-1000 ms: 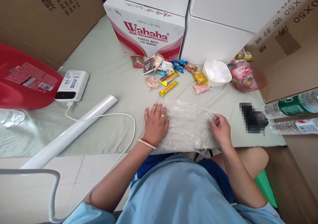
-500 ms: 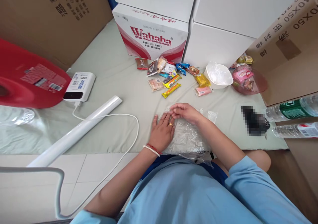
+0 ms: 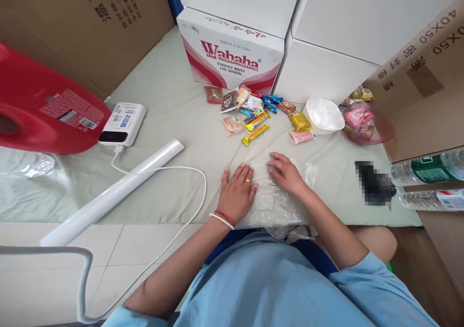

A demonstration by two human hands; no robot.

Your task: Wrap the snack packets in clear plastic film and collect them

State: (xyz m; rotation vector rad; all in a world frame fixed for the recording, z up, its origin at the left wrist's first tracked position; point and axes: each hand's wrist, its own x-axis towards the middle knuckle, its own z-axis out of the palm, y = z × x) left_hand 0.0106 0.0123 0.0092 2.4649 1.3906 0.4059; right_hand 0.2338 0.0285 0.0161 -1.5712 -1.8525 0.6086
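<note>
A clear, crinkled plastic bag (image 3: 273, 208) lies spread on the pale green cloth at the front edge, partly hanging over it. My left hand (image 3: 236, 192) presses flat on the bag's left side, fingers stretched out. On the bag's upper right part rests my right hand (image 3: 286, 173), its fingers apart and slightly bent, with nothing seen in it. Just beyond my hands lie several wrapped snacks, among them a yellow snack bar (image 3: 255, 135), a pink-wrapped snack (image 3: 301, 137) and a yellow packet (image 3: 299, 121).
A white bowl (image 3: 325, 126) with clear plastic in it and a reddish bowl (image 3: 369, 136) of snacks stand at the back right. Bottles (image 3: 431, 200) lie at the right. To the left are a white tube (image 3: 116, 191), a white cabled device (image 3: 126, 121) and a red jug (image 3: 47, 109).
My right hand has moved right, away from my left hand, and its fingers have spread. The left hand stays flat on the bag. The camera view has shifted slightly.
</note>
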